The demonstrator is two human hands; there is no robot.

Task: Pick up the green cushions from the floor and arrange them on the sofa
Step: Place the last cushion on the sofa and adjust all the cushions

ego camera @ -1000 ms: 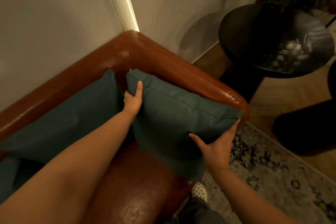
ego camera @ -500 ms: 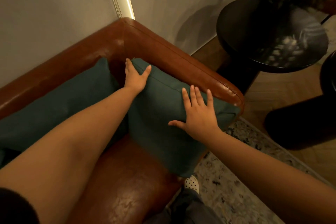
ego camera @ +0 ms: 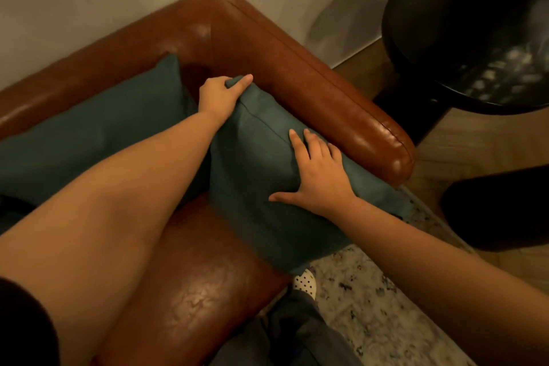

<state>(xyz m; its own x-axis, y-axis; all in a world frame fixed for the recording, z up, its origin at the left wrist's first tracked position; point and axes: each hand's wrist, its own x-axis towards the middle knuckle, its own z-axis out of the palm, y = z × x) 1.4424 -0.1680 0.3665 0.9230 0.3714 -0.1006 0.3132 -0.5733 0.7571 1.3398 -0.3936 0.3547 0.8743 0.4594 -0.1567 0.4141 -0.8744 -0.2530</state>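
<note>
Now left hand [ego camera: 218,96] pinching cushion [ego camera: 267,187] corner, right hand [ego camera: 319,178] flat (fingers spread)

Single view, head-worn, wide-angle. Looks steeply down and forward into the corner of a brown leather sofa [ego camera: 297,68], close in. Both bare forearms enter from the bottom edge; patterned pale rug [ego camera: 371,306] lower right.

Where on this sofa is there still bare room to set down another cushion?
The bare leather seat in front is free, bordered by the left forearm, the armrest cushion and the seat's front edge. The corner is crowded: the back cushion fills the backrest, and the left hand and right hand are on the armrest cushion.
</note>
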